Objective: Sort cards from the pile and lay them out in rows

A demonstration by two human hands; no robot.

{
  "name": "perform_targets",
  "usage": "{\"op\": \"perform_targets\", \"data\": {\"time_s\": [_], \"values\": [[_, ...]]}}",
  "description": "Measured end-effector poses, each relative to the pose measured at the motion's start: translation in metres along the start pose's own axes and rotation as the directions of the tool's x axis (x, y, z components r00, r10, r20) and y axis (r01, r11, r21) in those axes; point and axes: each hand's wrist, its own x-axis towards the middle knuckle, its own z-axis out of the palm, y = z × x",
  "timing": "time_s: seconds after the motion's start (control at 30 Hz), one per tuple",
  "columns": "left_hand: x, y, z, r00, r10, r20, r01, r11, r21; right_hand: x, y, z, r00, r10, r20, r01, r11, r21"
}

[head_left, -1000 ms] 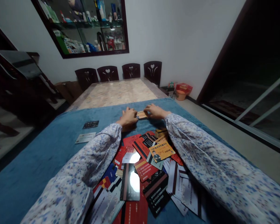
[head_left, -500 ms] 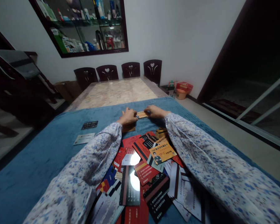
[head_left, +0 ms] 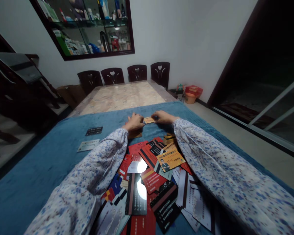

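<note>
Both arms in flowered sleeves reach out across a blue cloth (head_left: 39,163). My left hand (head_left: 134,122) and my right hand (head_left: 163,117) each pinch one end of a small orange card (head_left: 149,120), holding it just above the cloth. Under my left wrist lies another brownish card (head_left: 135,134). Between my forearms spreads a heap of plastic cards (head_left: 152,182), red, black, white and orange, some overlapping.
Off to the left on the cloth lie a black card (head_left: 94,131) and a pale card (head_left: 88,145). Beyond the cloth is a marbled tabletop (head_left: 122,97) with several dark chairs (head_left: 137,72) along the wall. A red basket (head_left: 192,92) stands on the floor at right.
The two hands have stayed on the orange card almost without moving; the view has tilted down slightly.
</note>
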Motion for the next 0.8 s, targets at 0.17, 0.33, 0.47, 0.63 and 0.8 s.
{"op": "perform_targets", "data": {"time_s": [0.17, 0.33, 0.47, 0.63, 0.8], "values": [[0.0, 0.0, 0.001, 1.0, 0.0, 0.006, 0.0, 1.0, 0.023, 0.0, 0.004, 0.003, 1.0, 0.003, -0.008, -0.003, 0.999, 0.042], [0.0, 0.001, 0.001, 1.0, -0.016, 0.017, 0.016, 0.999, 0.035, 0.002, 0.008, 0.005, 1.0, -0.017, -0.006, 0.017, 0.999, 0.046], [0.002, 0.001, 0.001, 1.0, -0.023, 0.012, 0.023, 0.998, 0.055, 0.003, 0.007, 0.004, 0.999, -0.039, -0.01, 0.04, 0.999, 0.021], [0.0, 0.001, 0.003, 1.0, 0.008, -0.01, -0.007, 0.997, 0.076, 0.0, 0.003, 0.003, 1.0, -0.012, -0.01, 0.012, 1.0, -0.011], [-0.003, 0.001, 0.004, 0.998, 0.051, -0.025, -0.048, 0.994, 0.099, -0.002, -0.003, 0.001, 1.0, -0.001, -0.009, 0.001, 1.0, -0.027]]}}
